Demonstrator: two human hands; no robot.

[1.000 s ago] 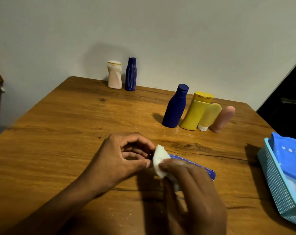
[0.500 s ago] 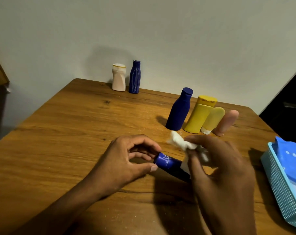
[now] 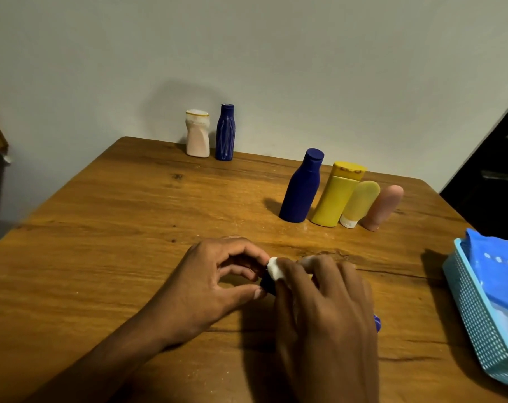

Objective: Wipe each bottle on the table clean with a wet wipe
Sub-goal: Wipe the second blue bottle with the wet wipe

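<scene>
Blue bottle [image 3: 268, 283] lying on wooden surface [image 3: 107, 228], mostly hidden under hands.
Left hand [image 3: 209, 286] pinches its cap end; right hand [image 3: 325, 312] grip clamps white wet wipe [image 3: 276, 270] over the bottle body; bottom end pokes out right of that hand.

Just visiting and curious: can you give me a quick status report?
Left hand pinches the cap end of the lying blue bottle. Right hand presses the wipe onto it. Nothing in the way.

Two bare forearms, no sleeves visible
</scene>
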